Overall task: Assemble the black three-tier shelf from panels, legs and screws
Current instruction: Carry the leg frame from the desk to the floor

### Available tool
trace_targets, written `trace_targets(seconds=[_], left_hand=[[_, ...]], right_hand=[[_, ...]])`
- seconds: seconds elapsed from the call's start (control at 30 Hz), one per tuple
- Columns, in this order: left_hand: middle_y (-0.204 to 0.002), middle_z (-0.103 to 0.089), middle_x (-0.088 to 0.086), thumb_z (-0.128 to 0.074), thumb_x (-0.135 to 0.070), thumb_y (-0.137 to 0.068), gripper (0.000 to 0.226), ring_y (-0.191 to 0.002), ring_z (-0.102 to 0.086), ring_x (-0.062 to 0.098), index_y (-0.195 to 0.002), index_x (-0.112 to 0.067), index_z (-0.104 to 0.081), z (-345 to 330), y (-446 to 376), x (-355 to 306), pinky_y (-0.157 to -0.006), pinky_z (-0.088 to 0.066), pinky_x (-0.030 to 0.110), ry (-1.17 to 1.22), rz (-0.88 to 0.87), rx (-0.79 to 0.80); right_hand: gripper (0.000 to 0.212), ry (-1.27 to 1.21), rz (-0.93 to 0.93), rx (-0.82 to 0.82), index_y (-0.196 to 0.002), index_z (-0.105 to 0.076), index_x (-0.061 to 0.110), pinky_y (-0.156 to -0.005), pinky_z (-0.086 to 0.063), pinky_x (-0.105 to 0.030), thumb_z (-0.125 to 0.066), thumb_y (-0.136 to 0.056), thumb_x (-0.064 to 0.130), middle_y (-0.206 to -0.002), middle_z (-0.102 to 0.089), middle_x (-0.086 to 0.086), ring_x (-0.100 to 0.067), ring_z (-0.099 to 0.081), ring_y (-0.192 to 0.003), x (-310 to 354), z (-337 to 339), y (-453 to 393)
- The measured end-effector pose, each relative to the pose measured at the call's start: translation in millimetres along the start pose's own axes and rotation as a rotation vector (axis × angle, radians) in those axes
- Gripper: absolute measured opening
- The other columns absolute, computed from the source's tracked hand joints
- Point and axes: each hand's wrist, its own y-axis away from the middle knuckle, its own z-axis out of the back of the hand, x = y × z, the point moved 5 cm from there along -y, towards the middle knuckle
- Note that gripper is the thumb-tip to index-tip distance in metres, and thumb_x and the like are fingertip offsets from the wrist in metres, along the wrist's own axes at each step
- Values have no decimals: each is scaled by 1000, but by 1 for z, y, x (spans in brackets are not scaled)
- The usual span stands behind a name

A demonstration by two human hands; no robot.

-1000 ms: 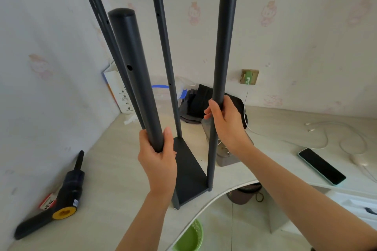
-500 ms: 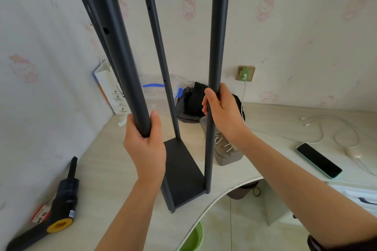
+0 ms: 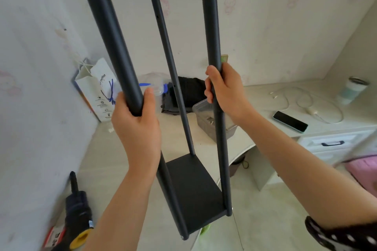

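Black tubing fills the head view; the left hand [image 3: 136, 126] is wrapped round the near left leg [image 3: 110, 34], fingers curled behind it and thumb up its right side, while the right hand [image 3: 225, 89] is curled round the near right leg [image 3: 213, 26] at about the same height; both legs run long-axis up and out of the top of the frame, leaning slightly away from each other; the far leg [image 3: 170, 71] stands between them, further off, and a fourth I cannot make out; at their feet sits the single black panel [image 3: 193, 187], its near corner carrying a screw head [image 3: 181, 237], and it looks lifted out past the curved front edge of the worktop [image 3: 106, 161] rather than resting on it, though that is a judgement; so the frame hangs straight below and between the two hands, neither nearer; two tiers are yet to go in; on the worktop, an electric screwdriver [image 3: 78, 216] lies by the left edge, a clear tub of screws [image 3: 206, 116] sits behind the right leg, and a phone [image 3: 290, 121] lies toward the right end.
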Motion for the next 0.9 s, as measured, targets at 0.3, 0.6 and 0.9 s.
trace_targets(seconds=[0.3, 0.6, 0.9], left_hand=[[-69, -49, 8, -66, -35, -93, 20, -52, -46, 20, -80, -25, -55, 2, 28, -29, -49, -45, 36, 118, 64, 252], [-65, -52, 5, -67, -33, -95, 19, -45, -47, 10, -84, -20, -57, -50, 111, -65, -42, -44, 23, 261, 103, 513], [-70, -50, 24, -66, -37, -93, 25, -51, -46, 29, -81, -18, -55, -133, 267, -111, -46, -45, 37, 345, 92, 820]], right_hand=[[23, -8, -13, -202, -100, -52, 1, -46, -45, -25, -50, -102, 24, -59, -54, 2, -14, -48, -47, 36, 44, 77], [22, 57, -54, -479, -95, -51, 4, -48, -44, -29, -52, -101, 26, -61, -54, 0, -16, -48, -49, 60, 143, 178], [38, 243, -114, -802, -105, -49, -10, -61, -52, -43, -50, -102, 28, -63, -58, -5, -27, -54, -56, 66, 282, 331]])
